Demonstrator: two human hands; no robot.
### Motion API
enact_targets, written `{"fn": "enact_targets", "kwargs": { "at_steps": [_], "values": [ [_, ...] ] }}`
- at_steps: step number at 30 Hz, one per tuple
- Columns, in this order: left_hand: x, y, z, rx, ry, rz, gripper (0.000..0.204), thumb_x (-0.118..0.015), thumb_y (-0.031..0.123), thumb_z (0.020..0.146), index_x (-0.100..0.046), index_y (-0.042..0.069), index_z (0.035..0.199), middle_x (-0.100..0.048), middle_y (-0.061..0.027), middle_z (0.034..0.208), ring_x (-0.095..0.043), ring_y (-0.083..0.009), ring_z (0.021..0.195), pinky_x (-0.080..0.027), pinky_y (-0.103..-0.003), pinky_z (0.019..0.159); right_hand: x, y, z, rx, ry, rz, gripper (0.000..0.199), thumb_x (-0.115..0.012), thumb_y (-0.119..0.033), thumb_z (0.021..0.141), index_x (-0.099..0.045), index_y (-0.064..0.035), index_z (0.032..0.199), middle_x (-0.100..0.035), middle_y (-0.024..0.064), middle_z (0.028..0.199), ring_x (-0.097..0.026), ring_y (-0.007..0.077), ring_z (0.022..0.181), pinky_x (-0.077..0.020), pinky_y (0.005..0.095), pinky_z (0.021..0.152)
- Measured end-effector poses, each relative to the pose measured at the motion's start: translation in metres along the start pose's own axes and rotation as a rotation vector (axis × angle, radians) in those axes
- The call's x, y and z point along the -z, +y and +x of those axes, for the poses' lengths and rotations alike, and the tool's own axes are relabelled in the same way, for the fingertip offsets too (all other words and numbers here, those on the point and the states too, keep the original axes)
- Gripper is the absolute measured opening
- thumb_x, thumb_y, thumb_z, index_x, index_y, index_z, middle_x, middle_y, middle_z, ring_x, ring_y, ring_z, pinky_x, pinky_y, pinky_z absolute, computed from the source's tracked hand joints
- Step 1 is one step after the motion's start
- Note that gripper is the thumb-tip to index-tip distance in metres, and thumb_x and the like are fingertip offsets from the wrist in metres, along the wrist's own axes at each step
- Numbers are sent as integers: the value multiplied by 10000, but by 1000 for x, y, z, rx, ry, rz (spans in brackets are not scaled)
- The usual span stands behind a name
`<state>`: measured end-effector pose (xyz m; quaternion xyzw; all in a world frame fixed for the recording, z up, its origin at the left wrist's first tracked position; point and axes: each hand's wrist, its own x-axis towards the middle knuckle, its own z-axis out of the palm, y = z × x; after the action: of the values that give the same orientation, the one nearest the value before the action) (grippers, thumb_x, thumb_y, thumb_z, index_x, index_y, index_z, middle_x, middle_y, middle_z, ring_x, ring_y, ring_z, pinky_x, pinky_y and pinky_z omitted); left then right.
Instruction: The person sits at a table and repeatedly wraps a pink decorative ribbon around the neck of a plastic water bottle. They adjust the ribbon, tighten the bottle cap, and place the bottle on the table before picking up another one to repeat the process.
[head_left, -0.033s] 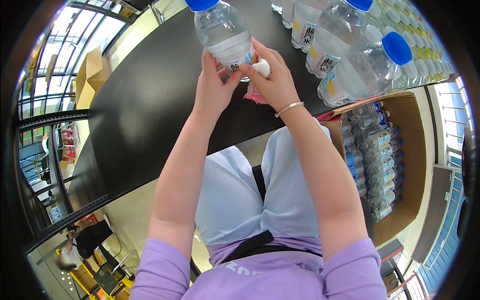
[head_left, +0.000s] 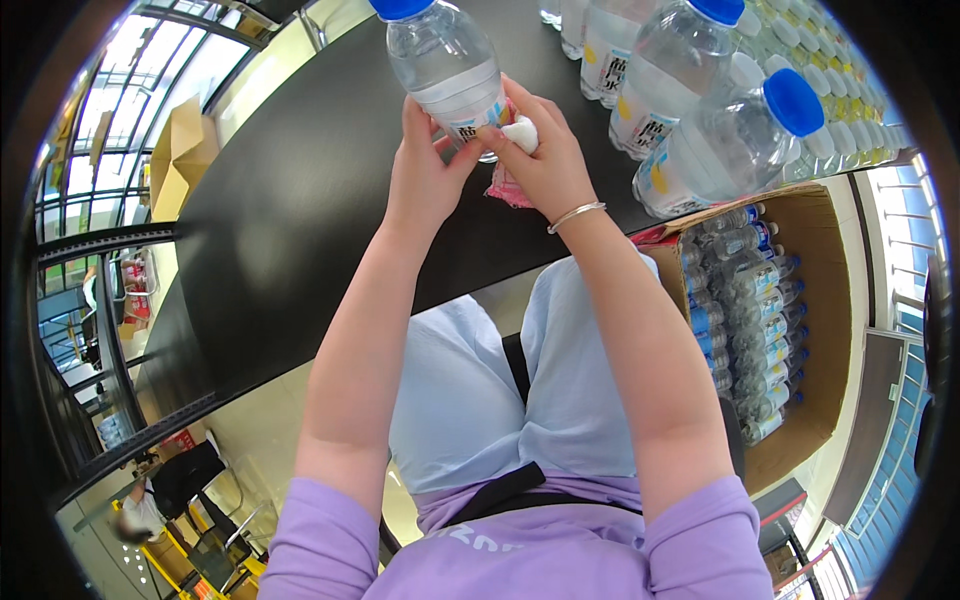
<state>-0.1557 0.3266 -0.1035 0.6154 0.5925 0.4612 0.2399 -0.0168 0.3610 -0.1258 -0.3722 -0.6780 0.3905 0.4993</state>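
Note:
Upright above the table, a clear plastic bottle (head_left: 440,50) with a blue cap and a pale printed label is between my hands. Its lower part sits in the closed fingers of my left hand (head_left: 425,165), the thumb against the label. From the other side my right hand (head_left: 550,155) is closed on the bottle too, its thumb tip at the label's lower edge. A small white wad (head_left: 520,133) is tucked in that right hand, and pink cloth (head_left: 508,187) shows below it. The fingers behind the bottle are partly hidden.
Blue-capped bottles (head_left: 715,150) stand to the right on the black table (head_left: 290,210), beside packed rows of bottles with pale caps (head_left: 825,80). An open cardboard box (head_left: 815,370) of bottles is below the right edge. At lower left is another person (head_left: 180,480).

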Motion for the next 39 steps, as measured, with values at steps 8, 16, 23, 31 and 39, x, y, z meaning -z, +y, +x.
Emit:
{"fn": "enact_targets", "kwargs": {
  "at_steps": [8,16,23,31,39],
  "values": [
    [-19,-8,39,15,51,-58,561,-647,101,782,-285,87,1210,-506,-103,1146,-520,-250,1064,-450,-385,869,1,17,37,-55,36,-27,540,-646,-228,749,-456,-128,1245,-521,165,1057,-538,314,944,-444,342,808],
    [-29,-19,66,-5,58,-118,533,-631,77,786,-301,67,1205,-506,-111,1146,-492,-238,1100,-433,-369,878,-3,30,58,-62,95,-59,545,-642,-210,754,-441,-111,1251,-520,169,1052,-533,316,941,-441,352,808],
    [-34,-27,80,33,52,-55,544,-633,39,760,-326,52,1208,-508,-122,1142,-496,-231,1095,-440,-362,879,-6,46,53,-80,158,-76,503,-619,-189,762,-450,-105,1228,-514,151,1068,-525,306,964,-444,351,802],
    [-47,-29,101,35,92,-27,595,-654,56,743,-298,14,1218,-512,-158,1134,-504,-249,1080,-450,-350,875,-11,43,60,-216,227,-87,546,-594,-311,770,-415,-113,1247,-495,144,1132,-515,301,1009,-440,365,815],
    [-53,-35,130,127,91,-89,624,-698,122,722,-307,15,1196,-517,-165,1118,-536,-227,1012,-473,-325,834,-3,38,78,-379,57,-14,723,-535,-455,787,-294,-51,1337,-382,192,1285,-381,325,1195,-340,359,968]
  ]
}}
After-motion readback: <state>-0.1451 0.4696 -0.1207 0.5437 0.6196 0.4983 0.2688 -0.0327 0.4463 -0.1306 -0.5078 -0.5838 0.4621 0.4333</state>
